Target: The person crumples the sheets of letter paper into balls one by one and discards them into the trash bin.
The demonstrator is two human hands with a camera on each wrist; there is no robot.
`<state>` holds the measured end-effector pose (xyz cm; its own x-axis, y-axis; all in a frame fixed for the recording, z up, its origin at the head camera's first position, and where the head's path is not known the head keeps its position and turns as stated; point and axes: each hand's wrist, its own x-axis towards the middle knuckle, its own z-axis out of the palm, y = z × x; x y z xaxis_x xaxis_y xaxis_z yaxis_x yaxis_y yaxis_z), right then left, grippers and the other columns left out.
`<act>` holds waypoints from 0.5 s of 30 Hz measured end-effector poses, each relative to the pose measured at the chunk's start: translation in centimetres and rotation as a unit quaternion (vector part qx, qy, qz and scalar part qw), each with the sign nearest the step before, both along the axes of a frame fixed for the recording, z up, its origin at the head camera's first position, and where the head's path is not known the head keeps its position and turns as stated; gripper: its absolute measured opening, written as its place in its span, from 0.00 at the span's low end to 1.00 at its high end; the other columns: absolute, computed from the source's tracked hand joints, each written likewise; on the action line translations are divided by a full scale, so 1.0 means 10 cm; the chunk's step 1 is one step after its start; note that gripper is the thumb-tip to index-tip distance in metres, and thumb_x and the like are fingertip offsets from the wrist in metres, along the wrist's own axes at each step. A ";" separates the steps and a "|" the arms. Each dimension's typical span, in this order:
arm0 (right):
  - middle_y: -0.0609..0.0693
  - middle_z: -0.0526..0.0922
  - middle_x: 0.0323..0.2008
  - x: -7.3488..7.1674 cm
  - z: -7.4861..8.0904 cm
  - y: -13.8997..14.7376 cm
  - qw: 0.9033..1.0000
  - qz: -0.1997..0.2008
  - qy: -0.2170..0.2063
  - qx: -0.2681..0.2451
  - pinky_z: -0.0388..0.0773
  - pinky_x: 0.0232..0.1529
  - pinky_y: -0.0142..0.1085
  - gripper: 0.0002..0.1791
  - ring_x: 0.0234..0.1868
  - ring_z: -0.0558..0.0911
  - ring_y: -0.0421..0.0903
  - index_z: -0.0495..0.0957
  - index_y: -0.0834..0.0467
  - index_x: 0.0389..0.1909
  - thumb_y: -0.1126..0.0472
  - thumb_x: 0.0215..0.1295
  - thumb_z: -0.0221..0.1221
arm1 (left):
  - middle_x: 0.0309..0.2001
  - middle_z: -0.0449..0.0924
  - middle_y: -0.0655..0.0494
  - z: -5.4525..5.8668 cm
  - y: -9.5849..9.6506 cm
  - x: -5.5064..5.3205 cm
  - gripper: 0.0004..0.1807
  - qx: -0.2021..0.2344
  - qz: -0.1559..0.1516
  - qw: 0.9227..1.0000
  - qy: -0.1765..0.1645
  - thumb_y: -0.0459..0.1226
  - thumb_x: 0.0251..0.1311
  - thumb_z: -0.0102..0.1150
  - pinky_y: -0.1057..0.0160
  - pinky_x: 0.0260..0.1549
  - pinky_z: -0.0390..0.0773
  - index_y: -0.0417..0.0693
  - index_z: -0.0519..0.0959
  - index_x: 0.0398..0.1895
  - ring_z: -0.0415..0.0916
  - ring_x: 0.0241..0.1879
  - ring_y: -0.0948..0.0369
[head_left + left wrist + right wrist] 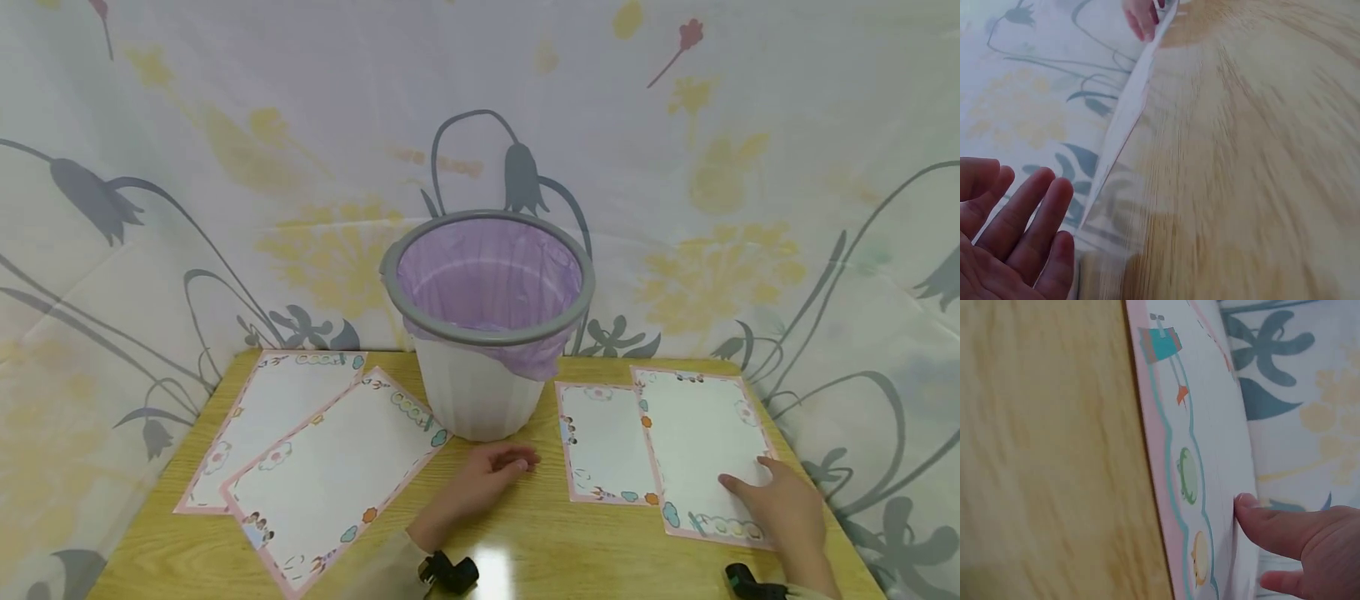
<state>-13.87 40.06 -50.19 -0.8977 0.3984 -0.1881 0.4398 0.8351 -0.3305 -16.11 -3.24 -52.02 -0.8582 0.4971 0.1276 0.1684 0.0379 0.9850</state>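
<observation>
My left hand (483, 479) lies in front of the waste bin (480, 392) with its fingers loosely bent and nothing held. The left wrist view shows that hand's spread fingers (1041, 219) and bare palm. On the right, my right hand (787, 504) is at the outer edge of a large white sheet of paper (697, 450) with a pink border and cartoon drawings. Thumb and index finger are apart over this sheet, and the thumb (1272, 528) comes right to its surface in the right wrist view. A smaller bordered sheet (607, 442) sits partly beneath the large one.
Two more bordered sheets overlap at the left: a rear sheet (281, 417) and a front sheet (337, 483) reaching the bin's base. A purple bag (487, 275) lines the bin under its grey rim. Behind the wooden table (570, 558) hangs a flowered cloth (315, 108).
</observation>
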 end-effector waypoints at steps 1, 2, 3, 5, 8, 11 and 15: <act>0.79 0.62 0.63 0.00 0.00 -0.04 1.000 0.003 0.003 -0.001 0.64 0.58 0.65 0.55 0.60 0.64 0.78 0.63 0.77 0.63 0.31 0.57 0.64 | 0.53 0.83 0.46 0.00 0.04 -0.01 0.16 -0.002 -0.005 1.000 0.003 0.32 0.73 0.52 0.65 0.54 0.77 0.34 0.77 0.58 0.79 0.54 0.53; 0.79 0.63 0.63 0.00 0.00 -0.08 1.000 0.004 0.004 0.000 0.65 0.58 0.65 0.54 0.60 0.64 0.78 0.64 0.77 0.63 0.32 0.57 0.64 | 0.53 0.82 0.46 0.01 0.08 -0.02 0.16 -0.004 -0.009 1.000 0.004 0.32 0.73 0.52 0.65 0.54 0.76 0.33 0.77 0.59 0.79 0.55 0.54; 0.79 0.63 0.63 0.00 0.00 -0.11 1.000 0.006 0.006 -0.001 0.65 0.58 0.65 0.53 0.60 0.64 0.78 0.64 0.76 0.62 0.33 0.57 0.64 | 0.54 0.82 0.46 0.01 0.13 -0.03 0.16 -0.007 -0.013 1.000 0.003 0.32 0.73 0.52 0.66 0.54 0.76 0.34 0.77 0.59 0.79 0.55 0.54; 0.79 0.65 0.62 0.00 0.00 -0.16 1.000 0.016 0.007 -0.005 0.66 0.56 0.65 0.50 0.59 0.65 0.78 0.66 0.75 0.62 0.35 0.58 0.65 | 0.55 0.82 0.45 0.03 0.21 -0.04 0.16 -0.013 -0.022 1.000 0.003 0.32 0.73 0.52 0.67 0.54 0.75 0.35 0.77 0.59 0.78 0.56 0.56; 0.79 0.67 0.60 0.00 0.03 -0.25 0.999 0.037 0.003 -0.004 0.70 0.52 0.64 0.48 0.56 0.69 0.77 0.67 0.74 0.62 0.37 0.59 0.65 | 0.56 0.81 0.46 0.02 0.33 -0.07 0.16 -0.026 -0.036 0.999 0.004 0.32 0.73 0.52 0.68 0.54 0.75 0.36 0.77 0.60 0.78 0.57 0.57; 0.78 0.69 0.58 0.01 0.05 -0.34 0.998 0.061 -0.005 -0.005 0.72 0.48 0.63 0.48 0.54 0.72 0.76 0.68 0.73 0.62 0.35 0.60 0.63 | 0.58 0.80 0.47 -0.02 0.44 -0.09 0.18 -0.043 -0.043 0.998 0.010 0.34 0.72 0.53 0.68 0.55 0.74 0.37 0.77 0.61 0.77 0.57 0.57; 0.76 0.71 0.59 0.03 0.05 -0.52 0.996 0.092 0.007 -0.011 0.73 0.48 0.63 0.45 0.55 0.72 0.75 0.70 0.73 0.62 0.37 0.62 0.61 | 0.60 0.78 0.51 -0.05 0.52 -0.12 0.20 -0.075 -0.032 0.997 0.010 0.36 0.71 0.54 0.65 0.59 0.72 0.38 0.75 0.63 0.75 0.59 0.58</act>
<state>-13.54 34.89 -49.69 -0.9575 0.2234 -0.1823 0.2760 0.8932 -0.3551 -17.36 1.94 -52.52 -0.8221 0.5657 0.0641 0.1947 0.1736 0.9654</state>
